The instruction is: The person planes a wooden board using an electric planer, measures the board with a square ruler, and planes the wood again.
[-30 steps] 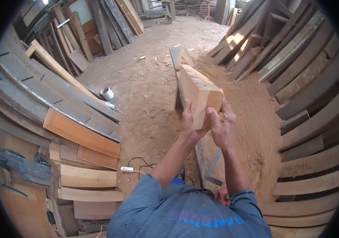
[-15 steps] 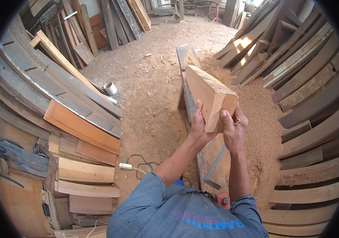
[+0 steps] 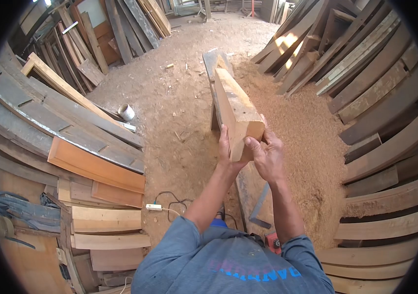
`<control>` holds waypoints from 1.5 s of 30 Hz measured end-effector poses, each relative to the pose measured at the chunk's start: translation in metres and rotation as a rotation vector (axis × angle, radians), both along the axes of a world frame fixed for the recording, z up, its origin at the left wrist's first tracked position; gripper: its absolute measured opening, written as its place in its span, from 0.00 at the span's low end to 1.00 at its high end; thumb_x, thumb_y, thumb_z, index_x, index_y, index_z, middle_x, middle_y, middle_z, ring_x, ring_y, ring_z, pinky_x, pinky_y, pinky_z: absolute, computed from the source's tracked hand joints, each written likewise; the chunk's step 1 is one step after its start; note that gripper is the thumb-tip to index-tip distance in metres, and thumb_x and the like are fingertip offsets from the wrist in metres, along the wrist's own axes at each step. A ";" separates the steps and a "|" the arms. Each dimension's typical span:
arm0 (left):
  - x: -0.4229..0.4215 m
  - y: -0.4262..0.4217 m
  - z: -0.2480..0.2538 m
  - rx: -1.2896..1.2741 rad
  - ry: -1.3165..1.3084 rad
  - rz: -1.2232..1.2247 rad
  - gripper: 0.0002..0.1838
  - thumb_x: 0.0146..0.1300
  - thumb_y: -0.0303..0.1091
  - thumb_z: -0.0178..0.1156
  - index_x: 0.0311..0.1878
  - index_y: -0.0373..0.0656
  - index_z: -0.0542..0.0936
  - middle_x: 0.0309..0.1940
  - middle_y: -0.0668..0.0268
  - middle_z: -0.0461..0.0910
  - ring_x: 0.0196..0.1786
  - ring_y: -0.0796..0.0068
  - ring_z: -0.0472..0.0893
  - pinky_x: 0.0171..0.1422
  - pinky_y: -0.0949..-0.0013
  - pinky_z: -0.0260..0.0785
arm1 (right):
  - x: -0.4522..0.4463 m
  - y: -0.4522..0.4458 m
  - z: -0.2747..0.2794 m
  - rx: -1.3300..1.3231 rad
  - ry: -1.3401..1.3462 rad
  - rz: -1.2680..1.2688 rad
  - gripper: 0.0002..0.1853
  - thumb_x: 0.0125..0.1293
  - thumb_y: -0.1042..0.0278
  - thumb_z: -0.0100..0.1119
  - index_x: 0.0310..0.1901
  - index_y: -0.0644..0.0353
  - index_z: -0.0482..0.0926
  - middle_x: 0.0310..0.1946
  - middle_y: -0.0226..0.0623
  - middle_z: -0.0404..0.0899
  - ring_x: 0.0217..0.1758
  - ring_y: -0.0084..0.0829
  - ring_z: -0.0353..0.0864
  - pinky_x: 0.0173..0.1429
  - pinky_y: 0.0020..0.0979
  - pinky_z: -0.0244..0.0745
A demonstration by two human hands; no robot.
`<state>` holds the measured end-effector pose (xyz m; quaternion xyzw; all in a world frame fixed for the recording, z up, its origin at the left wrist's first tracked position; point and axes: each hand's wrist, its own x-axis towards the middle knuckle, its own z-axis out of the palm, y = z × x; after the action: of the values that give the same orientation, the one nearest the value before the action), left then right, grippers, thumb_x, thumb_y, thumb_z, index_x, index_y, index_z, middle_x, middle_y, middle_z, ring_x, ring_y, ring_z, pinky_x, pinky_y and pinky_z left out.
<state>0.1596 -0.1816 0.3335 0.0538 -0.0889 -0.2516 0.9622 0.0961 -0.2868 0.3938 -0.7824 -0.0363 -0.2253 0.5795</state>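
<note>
A thick wooden block (image 3: 238, 105) is raised in front of me above the bench, its near end tilted up toward the camera. My left hand (image 3: 228, 152) grips its left side near that end, thumb along the face. On the right, my right hand (image 3: 267, 154) holds the near end, with the thumb pressed on the end grain and fingers behind. Below them runs a narrow wooden bench (image 3: 250, 196). A metal try square (image 3: 259, 208) lies on it, close to my right forearm. Near my waist sits a red power tool (image 3: 272, 241), partly hidden by my shirt.
Planks lean in stacks at left (image 3: 106, 166) and right (image 3: 385, 196). Sawdust (image 3: 311, 171) covers the floor. A white power strip (image 3: 153, 207) with a cable lies left of the bench. Farther up stands a whitish can (image 3: 126, 112).
The wooden block has turned slightly in my hands, showing more of its top edge. The whole view has shifted a little; both hands keep their hold.
</note>
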 end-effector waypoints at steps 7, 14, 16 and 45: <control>0.012 -0.010 0.021 0.046 0.008 0.015 0.36 0.83 0.60 0.29 0.75 0.43 0.68 0.65 0.51 0.77 0.64 0.52 0.81 0.70 0.47 0.77 | 0.018 -0.008 0.016 0.062 -0.024 -0.034 0.33 0.68 0.56 0.71 0.66 0.73 0.77 0.42 0.51 0.83 0.46 0.38 0.84 0.53 0.39 0.79; 0.018 -0.014 0.021 0.055 0.005 -0.022 0.38 0.80 0.63 0.29 0.78 0.45 0.64 0.68 0.53 0.75 0.67 0.52 0.79 0.72 0.45 0.75 | 0.024 -0.017 0.018 0.001 -0.013 -0.030 0.36 0.68 0.55 0.71 0.71 0.72 0.73 0.41 0.51 0.83 0.46 0.37 0.84 0.53 0.39 0.79; 0.018 -0.013 0.021 0.005 -0.001 -0.033 0.36 0.81 0.61 0.31 0.76 0.45 0.67 0.67 0.51 0.76 0.65 0.51 0.80 0.71 0.45 0.75 | 0.024 -0.015 0.020 0.050 -0.020 -0.016 0.37 0.68 0.57 0.71 0.72 0.72 0.72 0.42 0.50 0.84 0.47 0.36 0.85 0.54 0.38 0.80; -0.067 0.007 -0.183 0.721 0.180 -0.226 0.32 0.83 0.57 0.44 0.76 0.42 0.67 0.66 0.50 0.77 0.73 0.55 0.74 0.73 0.46 0.74 | -0.058 -0.022 -0.082 -0.660 0.995 0.069 0.55 0.58 0.43 0.70 0.77 0.68 0.55 0.51 0.61 0.84 0.52 0.56 0.88 0.57 0.52 0.84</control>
<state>0.0927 -0.1744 0.1509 0.3560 0.0844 -0.3750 0.8518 0.0383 -0.3084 0.3118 -0.9310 0.1462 0.2104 0.2600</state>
